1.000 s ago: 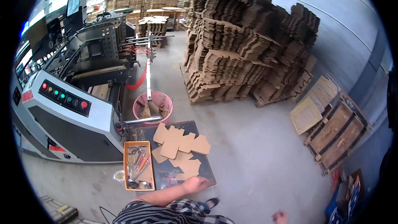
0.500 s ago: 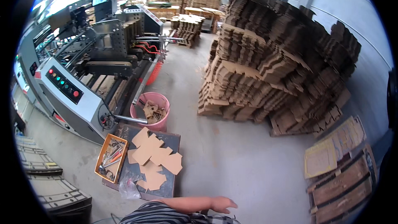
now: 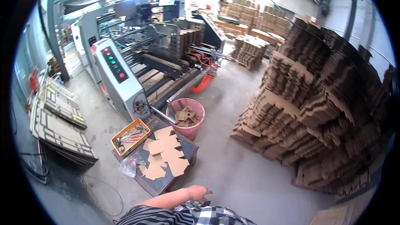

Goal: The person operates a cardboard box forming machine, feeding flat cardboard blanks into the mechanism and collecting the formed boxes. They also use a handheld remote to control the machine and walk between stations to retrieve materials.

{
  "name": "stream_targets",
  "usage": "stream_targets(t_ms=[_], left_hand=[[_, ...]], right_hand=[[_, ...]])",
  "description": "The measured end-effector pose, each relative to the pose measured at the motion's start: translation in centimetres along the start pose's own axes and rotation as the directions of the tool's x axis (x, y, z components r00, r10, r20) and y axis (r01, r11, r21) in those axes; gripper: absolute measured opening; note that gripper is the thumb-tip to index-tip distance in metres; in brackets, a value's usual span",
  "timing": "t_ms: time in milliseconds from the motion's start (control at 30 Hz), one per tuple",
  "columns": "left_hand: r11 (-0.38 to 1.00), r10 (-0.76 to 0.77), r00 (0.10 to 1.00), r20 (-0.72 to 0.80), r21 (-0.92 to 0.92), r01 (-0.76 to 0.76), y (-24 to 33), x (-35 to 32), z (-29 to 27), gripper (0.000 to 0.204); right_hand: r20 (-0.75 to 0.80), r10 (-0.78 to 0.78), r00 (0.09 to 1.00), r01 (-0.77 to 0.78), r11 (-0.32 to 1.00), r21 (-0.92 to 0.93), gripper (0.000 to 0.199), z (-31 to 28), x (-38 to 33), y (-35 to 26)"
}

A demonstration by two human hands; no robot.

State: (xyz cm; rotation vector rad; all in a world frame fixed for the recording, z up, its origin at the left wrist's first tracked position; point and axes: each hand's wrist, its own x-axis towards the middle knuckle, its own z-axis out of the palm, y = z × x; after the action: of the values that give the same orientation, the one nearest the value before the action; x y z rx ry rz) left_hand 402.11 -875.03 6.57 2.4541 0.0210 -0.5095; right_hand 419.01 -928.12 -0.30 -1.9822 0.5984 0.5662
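My left hand [image 3: 199, 192] hangs empty in front of my checked shirt at the bottom of the view, fingers loosely spread, touching nothing. Nearest to it stands a low dark table [image 3: 160, 184] with several flat brown cardboard cut-outs [image 3: 163, 156] spread on top. An orange tray of hand tools [image 3: 130, 135] sits on the table's far left corner, and a crumpled clear plastic bag [image 3: 128, 167] lies beside it. My right hand is out of the picture.
A pink bucket of cardboard scraps [image 3: 188, 118] stands behind the table. A grey machine with a coloured-button panel [image 3: 116, 68] fills the left middle. Tall leaning stacks of cardboard blanks [image 3: 321, 100] occupy the right. Flat boards [image 3: 58, 121] lie on the left floor.
The view has swung to the right and tilted up: machine, bucket and table have slid across the picture. My left hand has drifted rightward off the table edge. The hand at the lower right is gone.
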Motion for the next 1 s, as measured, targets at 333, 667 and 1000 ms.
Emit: stream_targets(t_ms=[333,667,1000], left_hand=[[0.966,-0.254,0.954,-0.161,0.009,0.259,-4.0,7.3,-7.2,0.054],[0.979,-0.190,0.878,-0.438,-0.015,0.205,-15.1,22.7,-21.5,0.052],[0.952,-0.302,0.801,-0.516,-0.120,0.282,-23.5,33.9,-37.5,0.048]], right_hand=[[0.361,-0.583,0.728,0.603,0.795,0.068,0.034,18.7,20.9,-22.9],[0.609,-0.003,0.794,0.420,0.727,-0.544,0.036,27.8,26.3,-28.2],[0.801,-0.218,0.557,0.624,0.747,-0.231,0.037,46.6,40.5,-51.2]])
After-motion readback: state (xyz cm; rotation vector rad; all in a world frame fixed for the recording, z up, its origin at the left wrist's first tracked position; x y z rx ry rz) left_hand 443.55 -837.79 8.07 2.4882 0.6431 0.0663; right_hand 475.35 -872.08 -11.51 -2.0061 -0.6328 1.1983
